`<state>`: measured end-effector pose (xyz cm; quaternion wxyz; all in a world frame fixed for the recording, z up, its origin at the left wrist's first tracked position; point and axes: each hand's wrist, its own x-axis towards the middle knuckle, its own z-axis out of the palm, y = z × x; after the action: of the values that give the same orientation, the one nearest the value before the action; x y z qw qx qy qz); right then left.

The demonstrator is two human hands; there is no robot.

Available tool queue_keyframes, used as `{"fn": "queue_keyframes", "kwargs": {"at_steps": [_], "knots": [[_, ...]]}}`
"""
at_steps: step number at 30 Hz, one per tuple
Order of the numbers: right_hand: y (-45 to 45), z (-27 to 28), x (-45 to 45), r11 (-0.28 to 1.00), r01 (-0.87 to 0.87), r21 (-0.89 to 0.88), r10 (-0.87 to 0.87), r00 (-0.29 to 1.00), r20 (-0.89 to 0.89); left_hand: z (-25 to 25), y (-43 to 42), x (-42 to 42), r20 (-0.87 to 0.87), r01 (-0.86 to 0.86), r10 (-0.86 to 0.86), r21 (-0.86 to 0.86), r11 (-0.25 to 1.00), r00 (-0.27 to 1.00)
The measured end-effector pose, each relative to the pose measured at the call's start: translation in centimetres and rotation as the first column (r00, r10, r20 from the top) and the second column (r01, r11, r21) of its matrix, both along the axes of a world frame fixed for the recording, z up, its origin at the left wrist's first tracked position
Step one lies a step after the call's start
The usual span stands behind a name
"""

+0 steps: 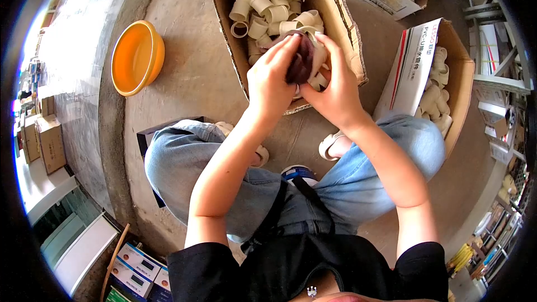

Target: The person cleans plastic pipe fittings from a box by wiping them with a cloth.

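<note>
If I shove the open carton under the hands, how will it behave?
The carton will probably feel fairly heavy, given the many fittings piled inside. Its cardboard walls may flex, since the top edge looks ragged. The short, round fittings lie loose, so they could shift or roll over one another.

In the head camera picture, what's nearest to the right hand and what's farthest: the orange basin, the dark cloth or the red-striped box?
From the right hand:
1. Dark cloth, between both hands
2. Red-striped box, on the right
3. Orange basin, over on the left
</note>
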<state>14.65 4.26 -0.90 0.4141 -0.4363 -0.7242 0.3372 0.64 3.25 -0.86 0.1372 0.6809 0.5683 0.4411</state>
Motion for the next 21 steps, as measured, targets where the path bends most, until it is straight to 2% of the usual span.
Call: {"fn": "queue_keyframes", "kwargs": {"at_steps": [1,2,4,5,8,11,13,14,16,17,19,21], "knots": [[0.1,0.4,0.1,0.999,-0.017,0.039,0.013,0.995,0.098,0.5,-0.1,0.1,-0.058,0.04,-0.038,0.04,0.998,0.998],[0.1,0.9,0.2,1.0,-0.017,0.016,0.014,0.988,0.152,0.1,0.1,-0.2,-0.22,0.091,-0.07,0.086,0.992,0.973],[-0.1,1.5,0.5,0.999,-0.014,-0.034,0.022,0.967,0.255,0.2,0.2,-0.2,-0.406,0.194,-0.109,0.175,0.965,0.907],[0.0,1.1,0.5,0.999,0.016,-0.033,-0.006,0.955,0.296,0.0,0.2,-0.1,-0.425,0.199,-0.104,0.186,0.962,0.899],[0.2,0.7,0.7,0.988,0.002,-0.154,0.018,0.991,0.13,-0.6,0.3,-0.2,-0.343,0.167,-0.101,0.17,0.971,0.934],[0.3,-0.4,0.7,0.997,0.032,-0.075,-0.027,0.997,0.068,0.3,0.2,0.5,-0.057,0.065,-0.062,0.056,0.996,0.996],[0.2,-0.9,0.5,0.997,0.036,-0.062,-0.038,0.999,-0.028,0.2,0.4,0.7,0.133,-0.019,0.018,0.004,1.0,0.991],[0.2,-0.8,0.5,0.998,0.033,-0.058,-0.037,0.998,-0.056,0.4,0.3,0.9,0.237,-0.036,0.056,-0.09,0.995,0.97],[0.1,-0.4,0.5,0.999,0.025,-0.048,-0.031,0.993,-0.113,0.4,0.4,0.8,0.544,0.025,0.137,-0.279,0.96,0.828],[0.0,0.1,0.5,0.999,0.041,-0.032,-0.043,0.996,-0.076,0.7,0.5,1.0,0.632,0.014,0.189,-0.301,0.953,0.752],[0.0,0.2,0.4,0.999,0.041,-0.007,-0.042,0.995,-0.092,0.4,0.5,1.0,0.788,0.119,0.265,-0.39,0.913,0.556],[-0.1,0.2,0.2,0.999,0.046,-0.012,-0.047,0.994,-0.099,0.8,0.4,1.1,0.866,0.199,0.326,-0.42,0.885,0.379]]}}
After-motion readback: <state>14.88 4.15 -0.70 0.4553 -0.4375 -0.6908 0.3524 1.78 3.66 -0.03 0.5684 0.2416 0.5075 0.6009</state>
